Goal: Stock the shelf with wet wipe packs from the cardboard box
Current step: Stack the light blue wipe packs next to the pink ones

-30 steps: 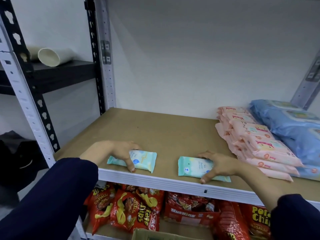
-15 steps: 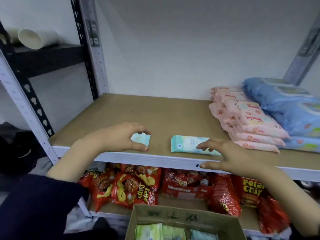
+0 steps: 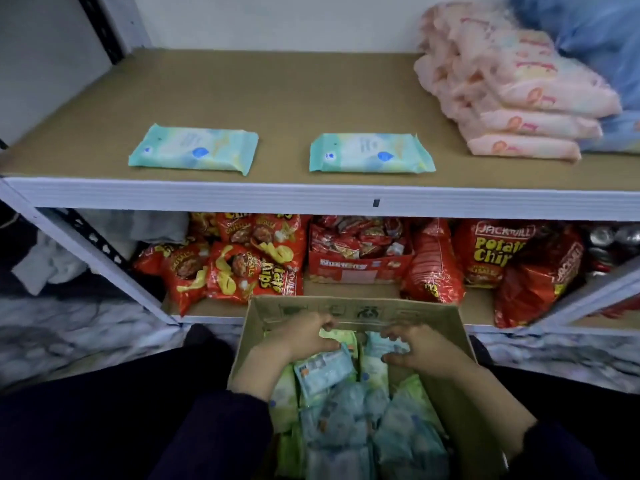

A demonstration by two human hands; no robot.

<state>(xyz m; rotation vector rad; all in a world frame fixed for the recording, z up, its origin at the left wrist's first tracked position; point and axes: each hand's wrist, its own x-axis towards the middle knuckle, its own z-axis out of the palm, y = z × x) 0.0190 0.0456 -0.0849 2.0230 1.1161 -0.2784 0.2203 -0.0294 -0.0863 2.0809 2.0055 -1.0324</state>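
Note:
Two teal wet wipe packs lie flat near the front of the brown shelf board (image 3: 311, 88), the left pack (image 3: 194, 154) and the right pack (image 3: 372, 154) a gap apart. Below, the open cardboard box (image 3: 349, 310) holds several green and pale blue packs (image 3: 346, 420). Both hands are inside the box at its far end. My left hand (image 3: 298, 337) curls fingers and thumb round a green pack (image 3: 341, 336). My right hand (image 3: 420, 348) curls round a pale teal pack (image 3: 375, 344) beside it.
A stack of pink packs (image 3: 512, 98) and blue packs (image 3: 595, 36) fill the shelf's right end. Red snack bags (image 3: 242, 265) and a chip bag (image 3: 491, 254) crowd the lower shelf behind the box. A white metal rail (image 3: 311, 199) fronts the shelf.
Both hands have let go of the two teal packs on the shelf and dropped down into the box, where they now grip packs. The view has tilted downward.

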